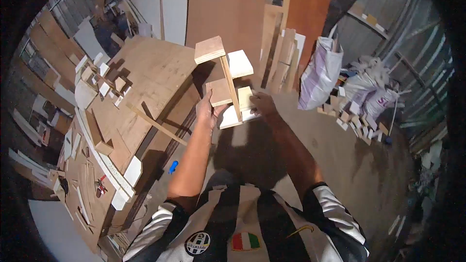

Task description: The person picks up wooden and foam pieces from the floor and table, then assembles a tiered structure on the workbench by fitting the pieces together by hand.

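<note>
Between my two hands, above the floor, is a wooden assembly (230,83): a narrow upright strip with small blocks and boards fixed on both sides, some brown and some white. My left hand (206,110) grips its left side, at the lower brown block (219,93). On the other side, my right hand (262,103) holds the assembly by the small pale block (244,98). A white-topped board (240,64) sticks out to the upper right, and a brown block (209,49) tops the strip at the left.
A plywood workbench (150,65) at the left bears small blocks, a wood strip (155,123) jutting past its edge, and red-handled pliers (101,187). A blue object (173,167) lies below. Sacks (320,73) and offcuts (357,121) sit right; panels (221,14) lean behind.
</note>
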`<state>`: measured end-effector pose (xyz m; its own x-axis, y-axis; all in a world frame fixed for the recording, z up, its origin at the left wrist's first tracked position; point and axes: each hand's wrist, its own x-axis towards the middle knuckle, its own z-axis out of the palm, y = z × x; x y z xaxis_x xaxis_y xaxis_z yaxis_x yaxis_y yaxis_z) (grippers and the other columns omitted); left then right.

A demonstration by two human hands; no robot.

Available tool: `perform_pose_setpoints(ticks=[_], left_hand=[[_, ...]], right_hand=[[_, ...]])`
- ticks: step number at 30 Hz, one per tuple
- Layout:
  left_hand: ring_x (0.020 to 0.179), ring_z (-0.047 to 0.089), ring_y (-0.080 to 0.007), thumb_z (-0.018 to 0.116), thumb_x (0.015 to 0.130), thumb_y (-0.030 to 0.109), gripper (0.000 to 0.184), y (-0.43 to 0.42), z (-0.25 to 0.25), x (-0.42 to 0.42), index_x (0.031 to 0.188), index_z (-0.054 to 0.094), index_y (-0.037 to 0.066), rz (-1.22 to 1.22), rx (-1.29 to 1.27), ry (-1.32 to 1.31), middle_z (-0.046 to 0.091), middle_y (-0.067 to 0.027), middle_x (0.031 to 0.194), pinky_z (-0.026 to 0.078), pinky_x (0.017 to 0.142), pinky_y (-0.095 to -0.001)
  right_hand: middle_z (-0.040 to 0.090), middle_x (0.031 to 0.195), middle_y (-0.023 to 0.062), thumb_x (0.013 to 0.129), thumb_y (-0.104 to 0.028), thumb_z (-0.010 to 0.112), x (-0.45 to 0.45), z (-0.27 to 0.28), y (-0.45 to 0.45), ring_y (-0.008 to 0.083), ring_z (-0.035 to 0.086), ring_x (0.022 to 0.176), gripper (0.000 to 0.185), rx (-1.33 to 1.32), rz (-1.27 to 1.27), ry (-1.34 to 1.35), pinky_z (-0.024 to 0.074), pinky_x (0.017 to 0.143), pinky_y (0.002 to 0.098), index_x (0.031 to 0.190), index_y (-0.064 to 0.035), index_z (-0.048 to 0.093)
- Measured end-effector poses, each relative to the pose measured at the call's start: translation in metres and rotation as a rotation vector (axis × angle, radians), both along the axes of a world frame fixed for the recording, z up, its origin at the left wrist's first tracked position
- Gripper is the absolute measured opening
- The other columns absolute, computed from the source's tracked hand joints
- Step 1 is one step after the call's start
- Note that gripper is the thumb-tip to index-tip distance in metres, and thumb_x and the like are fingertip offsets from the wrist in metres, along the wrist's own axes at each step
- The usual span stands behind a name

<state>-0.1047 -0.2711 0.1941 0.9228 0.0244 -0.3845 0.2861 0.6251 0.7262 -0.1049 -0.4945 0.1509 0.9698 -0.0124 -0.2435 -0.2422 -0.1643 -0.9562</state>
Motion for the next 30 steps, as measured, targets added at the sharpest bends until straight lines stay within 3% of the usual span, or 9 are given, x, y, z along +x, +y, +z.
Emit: perform_pose_setpoints(ticks=[3, 4, 6, 9, 14, 18, 20, 25, 30], left_hand=[[0.090, 0.071, -0.0273, 0.052, 0.099, 0.025, 0.040, 0.004, -0.004, 0.035, 0.122, 0.053, -0.008, 0.041, -0.003, -0.057, 0.065, -0.0187, 0.110, 0.065, 0.066, -0.0333], [0.091, 0.071, -0.0270, 0.051, 0.100, 0.025, 0.040, 0.007, -0.006, 0.047, 0.123, 0.052, -0.008, 0.048, -0.009, -0.074, 0.065, -0.0187, 0.111, 0.065, 0.066, -0.0331], [0.090, 0.071, -0.0270, 0.051, 0.100, 0.024, 0.040, 0.011, -0.004, 0.069, 0.123, 0.052, -0.008, 0.080, -0.022, -0.063, 0.065, -0.0189, 0.111, 0.065, 0.067, -0.0331], [0.091, 0.071, -0.0263, 0.050, 0.100, 0.024, 0.038, 0.022, -0.006, 0.114, 0.124, 0.052, -0.006, 0.083, -0.072, -0.081, 0.065, -0.0176, 0.112, 0.065, 0.068, -0.0333], [0.095, 0.070, -0.0287, 0.049, 0.101, 0.024, 0.040, 0.032, -0.011, 0.166, 0.125, 0.051, -0.008, 0.101, -0.135, -0.154, 0.064, -0.0203, 0.114, 0.065, 0.070, -0.0346], [0.100, 0.068, -0.0287, 0.047, 0.101, 0.026, 0.042, 0.049, -0.019, 0.204, 0.127, 0.050, -0.008, 0.128, -0.074, -0.180, 0.062, -0.0200, 0.117, 0.064, 0.075, -0.0356], [0.105, 0.066, -0.0274, 0.044, 0.102, 0.027, 0.044, 0.047, -0.008, 0.214, 0.129, 0.049, -0.008, 0.165, -0.010, -0.169, 0.061, -0.0194, 0.120, 0.063, 0.079, -0.0348], [0.105, 0.066, -0.0250, 0.044, 0.103, 0.026, 0.043, 0.057, -0.012, 0.251, 0.132, 0.048, -0.005, 0.260, 0.061, -0.165, 0.060, -0.0164, 0.124, 0.060, 0.084, -0.0360], [0.111, 0.062, -0.0212, 0.047, 0.103, 0.027, 0.041, 0.054, -0.010, 0.293, 0.138, 0.047, 0.005, 0.414, 0.170, -0.218, 0.061, -0.0085, 0.125, 0.055, 0.087, -0.0362]], right_hand=[[0.067, 0.085, 0.0091, 0.092, -0.021, 0.065, 0.053, -0.038, -0.007, 0.0153, 0.064, 0.059, 0.035, 0.343, 0.123, -0.115, 0.0499, 0.050, 0.0286, 0.120, 0.0001, 0.063], [0.067, 0.088, 0.0094, 0.091, -0.020, 0.065, 0.084, -0.078, -0.007, 0.0151, 0.065, 0.064, 0.037, 0.270, 0.195, -0.652, 0.0503, 0.052, 0.0290, 0.122, -0.0008, 0.061], [0.066, 0.091, 0.0096, 0.090, -0.020, 0.066, 0.113, -0.087, -0.008, 0.0148, 0.066, 0.068, 0.040, 0.184, 0.264, -1.195, 0.0506, 0.053, 0.0293, 0.125, -0.0016, 0.060], [0.063, 0.102, 0.0104, 0.087, -0.016, 0.068, 0.152, -0.064, -0.013, 0.0150, 0.066, 0.078, 0.048, -0.148, 0.356, -0.914, 0.0512, 0.054, 0.0292, 0.132, -0.0047, 0.054], [0.061, 0.102, 0.0089, 0.085, -0.009, 0.067, 0.192, 0.012, 0.039, 0.0139, 0.062, 0.075, 0.050, 0.386, 0.263, -0.238, 0.0497, 0.053, 0.0260, 0.133, -0.0052, 0.051], [0.063, 0.096, 0.0077, 0.088, -0.009, 0.065, 0.252, -0.001, 0.053, 0.0131, 0.061, 0.073, 0.047, 0.247, 0.444, -0.345, 0.0497, 0.052, 0.0253, 0.132, -0.0048, 0.051], [0.063, 0.100, 0.0088, 0.090, -0.010, 0.065, 0.259, 0.019, 0.064, 0.0147, 0.063, 0.073, 0.045, 0.344, 0.392, -0.030, 0.0526, 0.054, 0.0273, 0.132, -0.0040, 0.050], [0.066, 0.086, 0.0105, 0.088, -0.005, 0.066, 0.319, -0.003, 0.095, 0.0154, 0.062, 0.056, 0.033, 0.406, 0.276, -0.029, 0.0484, 0.044, 0.0279, 0.118, 0.0014, 0.054], [0.066, 0.084, 0.0119, 0.089, -0.008, 0.066, 0.401, -0.017, 0.112, 0.0169, 0.063, 0.055, 0.025, 0.391, 0.415, 0.032, 0.0482, 0.043, 0.0286, 0.110, 0.0021, 0.056]])
